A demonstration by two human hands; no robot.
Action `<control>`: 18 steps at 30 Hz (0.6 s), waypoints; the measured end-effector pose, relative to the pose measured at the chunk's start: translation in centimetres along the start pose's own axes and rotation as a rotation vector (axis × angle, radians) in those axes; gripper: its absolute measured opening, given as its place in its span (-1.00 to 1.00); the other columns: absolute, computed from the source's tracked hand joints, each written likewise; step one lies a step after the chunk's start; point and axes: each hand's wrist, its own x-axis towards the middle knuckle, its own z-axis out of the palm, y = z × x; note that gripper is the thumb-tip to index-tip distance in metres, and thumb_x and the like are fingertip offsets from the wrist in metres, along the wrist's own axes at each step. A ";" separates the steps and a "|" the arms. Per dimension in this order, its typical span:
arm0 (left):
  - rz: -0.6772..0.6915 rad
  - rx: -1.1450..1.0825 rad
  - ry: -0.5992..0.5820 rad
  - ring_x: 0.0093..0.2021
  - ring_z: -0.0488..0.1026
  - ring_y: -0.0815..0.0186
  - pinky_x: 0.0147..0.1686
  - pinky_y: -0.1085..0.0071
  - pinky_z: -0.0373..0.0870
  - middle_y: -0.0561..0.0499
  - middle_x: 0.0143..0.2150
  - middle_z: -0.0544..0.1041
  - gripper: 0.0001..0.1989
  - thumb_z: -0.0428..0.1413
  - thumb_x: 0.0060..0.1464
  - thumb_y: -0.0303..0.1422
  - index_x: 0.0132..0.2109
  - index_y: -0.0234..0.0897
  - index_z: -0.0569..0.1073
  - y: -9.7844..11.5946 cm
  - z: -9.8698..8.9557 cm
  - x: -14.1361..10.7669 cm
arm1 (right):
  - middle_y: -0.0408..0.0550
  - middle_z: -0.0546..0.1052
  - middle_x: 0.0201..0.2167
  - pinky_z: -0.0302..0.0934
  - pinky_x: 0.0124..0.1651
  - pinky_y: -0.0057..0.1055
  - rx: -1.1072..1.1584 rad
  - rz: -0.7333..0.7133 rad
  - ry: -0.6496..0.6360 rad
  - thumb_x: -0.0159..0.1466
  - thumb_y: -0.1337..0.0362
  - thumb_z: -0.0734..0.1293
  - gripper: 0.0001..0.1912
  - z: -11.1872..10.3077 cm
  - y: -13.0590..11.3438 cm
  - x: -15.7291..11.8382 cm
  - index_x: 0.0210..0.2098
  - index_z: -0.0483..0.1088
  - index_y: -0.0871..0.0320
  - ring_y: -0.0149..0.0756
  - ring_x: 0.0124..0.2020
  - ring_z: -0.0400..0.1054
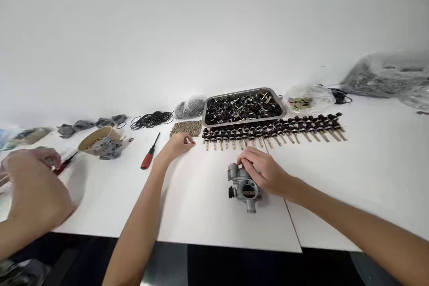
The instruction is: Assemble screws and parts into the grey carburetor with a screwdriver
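The right hand [264, 170] has its fingers curled together at the top of a grey cast-metal body with a round bore and a black side knob [244, 182]; from where I stand, I can't tell whether they pinch something small or simply press. That body sits on the white tabletop [194, 208], bore facing the near edge, and the touch from above probably steadies it.

The left hand [177, 146] reaches farther out, fingers bunched and bent down at the near edge of a patch of small brass-coloured metal pieces [186, 128]. Whether a piece is between the fingertips, I can't see.

Beyond the right hand, black fittings with thin brass-coloured stems [275, 133] stand in a slanting row, stems toward the near side, perhaps so each is easy to take. Behind them, a shallow silver metal tray [246, 122] keeps a loose heap of similar dark parts together.

Left of the left forearm lies a red-and-black screwdriver [147, 160], handle toward the near side, as if for ready grasping. At far left, a co-worker's hand [42, 165] is beside a tan round bowl [106, 131].
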 end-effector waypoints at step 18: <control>-0.018 -0.046 0.016 -0.56 0.33 0.46 -0.49 0.46 0.23 0.03 -0.40 0.55 -0.74 0.19 -0.01 -0.21 -0.21 -0.26 0.56 -0.1 -0.3 -0.1 | 0.00 0.48 -0.30 0.26 -0.25 -0.35 -0.034 0.012 -0.093 0.44 0.42 0.09 -0.77 -0.4 0.5 -0.1 -0.21 0.36 0.22 -0.30 -0.29 0.35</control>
